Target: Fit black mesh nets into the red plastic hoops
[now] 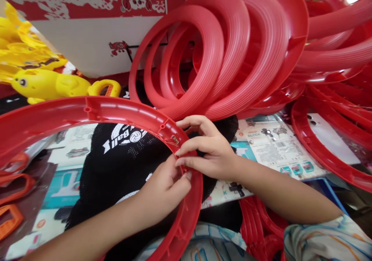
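Observation:
A large red plastic ring (95, 109) with an open, hollow inner side crosses the left and middle of the head view, its left part cut off by the frame edge. My left hand (165, 183) pinches its right side, reaching in from the inner edge. Just above, my right hand (212, 148) grips the same spot, fingers bent over the ring and almost touching the left fingertips. Whatever lies between the fingertips is hidden. Under the ring lies a black mesh fabric (116, 175) with white ball lettering.
Several ribbed red rings (215, 59) lean in a stack behind my hands, with more red ring parts (305, 137) at the right. Yellow animal-shaped toys (55, 84) lie at the left before a white and red carton (84, 44). Orange handles (11, 218) and printed packaging (261, 140) cover the surface.

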`<move>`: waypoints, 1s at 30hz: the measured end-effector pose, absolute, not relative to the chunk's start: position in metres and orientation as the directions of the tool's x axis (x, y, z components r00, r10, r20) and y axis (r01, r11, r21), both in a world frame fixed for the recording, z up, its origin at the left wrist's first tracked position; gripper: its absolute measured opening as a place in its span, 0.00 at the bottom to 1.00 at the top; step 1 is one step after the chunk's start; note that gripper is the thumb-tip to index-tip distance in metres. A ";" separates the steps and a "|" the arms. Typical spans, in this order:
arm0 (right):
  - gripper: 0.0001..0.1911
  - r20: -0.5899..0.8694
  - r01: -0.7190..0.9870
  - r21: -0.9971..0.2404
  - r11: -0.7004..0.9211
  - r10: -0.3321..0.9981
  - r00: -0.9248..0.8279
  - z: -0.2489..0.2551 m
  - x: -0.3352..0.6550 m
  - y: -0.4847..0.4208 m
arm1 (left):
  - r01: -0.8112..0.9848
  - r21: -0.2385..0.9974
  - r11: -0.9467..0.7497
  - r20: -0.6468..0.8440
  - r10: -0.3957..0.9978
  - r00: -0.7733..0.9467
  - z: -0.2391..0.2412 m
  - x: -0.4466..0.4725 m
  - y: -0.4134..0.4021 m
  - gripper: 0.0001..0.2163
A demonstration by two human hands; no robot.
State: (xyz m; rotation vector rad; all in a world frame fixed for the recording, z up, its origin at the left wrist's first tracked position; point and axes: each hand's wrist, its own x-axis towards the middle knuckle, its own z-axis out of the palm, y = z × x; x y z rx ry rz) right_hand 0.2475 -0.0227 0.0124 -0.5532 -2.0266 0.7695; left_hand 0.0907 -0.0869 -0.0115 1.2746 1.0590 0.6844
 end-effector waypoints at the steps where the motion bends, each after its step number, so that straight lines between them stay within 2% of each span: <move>1: 0.03 0.579 0.106 -0.686 0.719 0.629 -0.519 0.012 0.247 -0.023 | 0.165 0.967 0.194 -0.246 0.884 0.398 -0.011 0.091 -0.087 0.07; 7: 0.05 0.602 0.196 -0.625 0.756 0.626 -0.495 0.011 0.245 -0.025 | 0.283 0.952 0.120 -0.231 0.887 0.399 -0.003 0.093 -0.083 0.05; 12: 0.06 0.728 0.315 -0.378 0.871 0.489 -0.481 0.008 0.244 -0.027 | 0.279 0.954 0.111 -0.218 0.896 0.386 -0.002 0.095 -0.081 0.05; 15: 0.06 0.743 0.328 -0.320 0.889 0.450 -0.495 0.008 0.246 -0.025 | 0.251 0.957 0.143 -0.237 0.886 0.398 -0.004 0.094 -0.082 0.04; 18: 0.05 0.708 0.290 -0.387 0.876 0.483 -0.515 0.011 0.249 -0.021 | 0.137 0.962 0.235 -0.272 0.862 0.428 -0.007 0.092 -0.085 0.05; 22: 0.05 0.604 0.215 -0.577 0.788 0.589 -0.537 0.021 0.255 -0.016 | -0.034 0.903 0.429 -0.350 0.777 0.523 -0.005 0.088 -0.091 0.07; 24: 0.05 0.547 0.174 -0.641 0.747 0.605 -0.579 0.026 0.259 -0.014 | -0.058 0.883 0.466 -0.357 0.746 0.562 -0.003 0.086 -0.093 0.08; 27: 0.06 0.508 0.114 -0.654 0.748 0.545 -0.667 0.031 0.262 -0.010 | -0.018 0.897 0.442 -0.348 0.731 0.586 0.001 0.085 -0.093 0.07; 30: 0.07 0.517 0.082 -0.578 0.812 0.442 -0.732 0.030 0.263 -0.007 | -0.015 0.887 0.462 -0.360 0.711 0.604 0.002 0.085 -0.092 0.06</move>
